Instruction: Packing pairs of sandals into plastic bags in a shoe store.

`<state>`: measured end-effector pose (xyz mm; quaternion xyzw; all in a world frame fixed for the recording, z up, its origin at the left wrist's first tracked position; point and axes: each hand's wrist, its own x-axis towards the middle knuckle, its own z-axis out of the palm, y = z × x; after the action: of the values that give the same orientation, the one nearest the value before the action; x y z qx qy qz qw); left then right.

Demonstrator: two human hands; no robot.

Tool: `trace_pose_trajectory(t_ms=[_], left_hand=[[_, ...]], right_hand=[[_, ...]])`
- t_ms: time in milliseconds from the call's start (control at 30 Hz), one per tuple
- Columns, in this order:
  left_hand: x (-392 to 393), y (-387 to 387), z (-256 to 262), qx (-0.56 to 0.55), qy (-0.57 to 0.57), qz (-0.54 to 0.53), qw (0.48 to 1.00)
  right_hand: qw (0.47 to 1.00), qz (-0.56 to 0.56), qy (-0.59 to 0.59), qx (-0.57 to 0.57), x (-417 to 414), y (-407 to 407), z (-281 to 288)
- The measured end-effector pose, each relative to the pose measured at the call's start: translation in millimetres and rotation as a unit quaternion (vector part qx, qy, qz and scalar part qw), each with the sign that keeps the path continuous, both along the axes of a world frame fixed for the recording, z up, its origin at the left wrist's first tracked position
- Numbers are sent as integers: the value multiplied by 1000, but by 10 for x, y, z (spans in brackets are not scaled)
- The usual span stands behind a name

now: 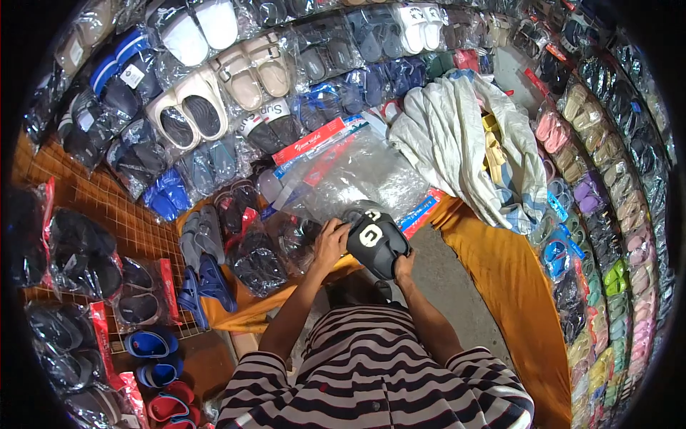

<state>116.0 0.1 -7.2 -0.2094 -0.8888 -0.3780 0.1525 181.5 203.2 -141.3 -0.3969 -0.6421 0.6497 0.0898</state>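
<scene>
A pair of black slide sandals [375,244] with pale lettering on the straps is held in front of my body. My left hand [329,246] grips the sandals at their left edge. On the near right side, my right hand [404,264] has its fingers around the other sandal. Just beyond them lie clear plastic bags [359,166] with red and blue printed headers, stacked loosely. The far edge of the sandals meets the plastic in view; whether they are partly inside a bag I cannot tell.
A white cloth sack [455,139] with yellow sandals [493,142] inside stands beyond on the right. Bagged footwear lines curved rows on every side. An orange cloth [498,284] drapes the right-hand display edge. Blue clogs [153,343] hang at the left by a wire grid [80,182].
</scene>
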Motion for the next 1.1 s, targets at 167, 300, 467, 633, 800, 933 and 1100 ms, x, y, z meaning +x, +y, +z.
trace_pose_trajectory(t_ms=[167,300,467,633,800,933,1100], left_hand=[[48,22,119,-55,50,-60,995],[51,-86,77,-16,25,-47,998],[234,49,68,74,23,-1,997],[299,115,-64,56,14,0,998],[458,70,-306,83,-57,64,993],[487,-6,-781,257,-235,92,933],[377,-9,-1049,492,-366,141,777]], right_hand=[[996,-34,-45,68,-18,-76,29],[983,-73,-105,133,-66,-103,-129],[975,-108,-115,155,-147,-282,-112],[976,-142,-114,123,-209,-390,-23],[967,-178,-126,134,-219,-409,-101],[977,-130,-159,62,-173,-505,29],[989,-27,-83,-116,-62,-293,56]])
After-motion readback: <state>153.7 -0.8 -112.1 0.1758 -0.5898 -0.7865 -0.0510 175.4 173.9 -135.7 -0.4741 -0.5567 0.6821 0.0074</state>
